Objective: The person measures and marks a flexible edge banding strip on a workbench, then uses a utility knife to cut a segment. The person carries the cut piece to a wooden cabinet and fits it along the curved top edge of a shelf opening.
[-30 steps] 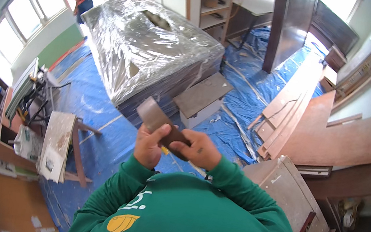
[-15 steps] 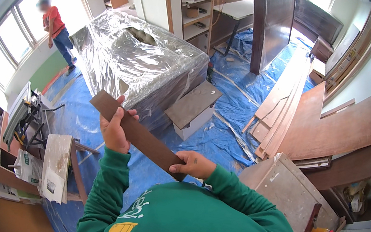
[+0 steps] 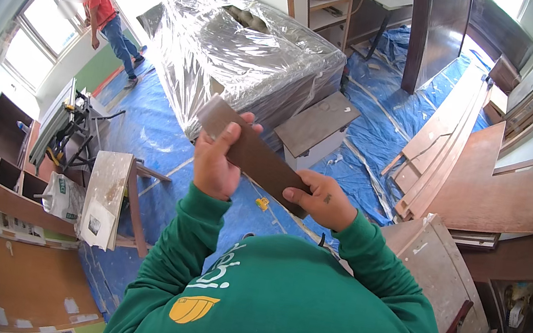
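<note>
A flat strip of dark brown wood [image 3: 256,154] is held slantwise in front of my chest, its far end up to the left. Around that upper end closes my left hand [image 3: 220,159], thumb on the face and fingertips showing past the far edge. My right hand [image 3: 323,201] grips the lower right end, with the thumb on top and the other fingers partly hidden beneath. Both green sleeves reach up from below. Beyond the strip stands a large block wrapped in clear plastic [image 3: 254,61]. A low box with a brown board on top [image 3: 316,123] sits beside it.
Blue sheeting [image 3: 153,143] covers the floor. At left are a folding-legged machine stand [image 3: 76,128] and a small worn bench [image 3: 105,194]. Wood panels [image 3: 484,185] and long strips lie at right, near a worn cabinet top [image 3: 438,261]. A person in red [image 3: 100,11] stands by the windows.
My view has swung left, so the room sits farther right. My hands and the strip have moved up and right in the picture, both grips kept. The person in red now leans forward.
</note>
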Demonstrator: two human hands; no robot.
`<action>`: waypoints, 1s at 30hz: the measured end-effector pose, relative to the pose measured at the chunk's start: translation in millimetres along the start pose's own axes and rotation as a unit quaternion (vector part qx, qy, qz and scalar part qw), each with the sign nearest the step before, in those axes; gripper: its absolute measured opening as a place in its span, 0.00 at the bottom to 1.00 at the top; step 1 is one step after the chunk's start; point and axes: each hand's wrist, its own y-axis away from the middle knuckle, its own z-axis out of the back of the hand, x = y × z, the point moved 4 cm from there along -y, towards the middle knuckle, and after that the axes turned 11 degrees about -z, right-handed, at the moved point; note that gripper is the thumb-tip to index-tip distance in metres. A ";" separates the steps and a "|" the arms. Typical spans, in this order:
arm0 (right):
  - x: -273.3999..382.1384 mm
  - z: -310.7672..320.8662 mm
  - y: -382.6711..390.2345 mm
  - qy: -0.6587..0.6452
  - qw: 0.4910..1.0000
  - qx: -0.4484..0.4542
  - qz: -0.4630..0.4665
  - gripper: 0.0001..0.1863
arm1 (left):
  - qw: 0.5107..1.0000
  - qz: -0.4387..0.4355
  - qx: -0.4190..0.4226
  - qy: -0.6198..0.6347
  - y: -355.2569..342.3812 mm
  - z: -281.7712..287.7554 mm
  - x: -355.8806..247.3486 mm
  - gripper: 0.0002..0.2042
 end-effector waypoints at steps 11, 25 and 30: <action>37.6 -4.6 4.2 0.080 0.993 -0.080 0.032 0.15 | 0.992 0.104 0.064 0.028 41.9 -18.0 24.1 0.17; 34.3 -2.6 7.5 0.122 0.988 -0.088 0.036 0.13 | 0.980 0.145 0.109 0.086 47.1 -17.1 34.3 0.17; 24.8 -1.0 5.2 0.093 0.992 -0.076 0.039 0.13 | 0.978 0.155 0.117 0.076 47.6 -16.9 36.3 0.17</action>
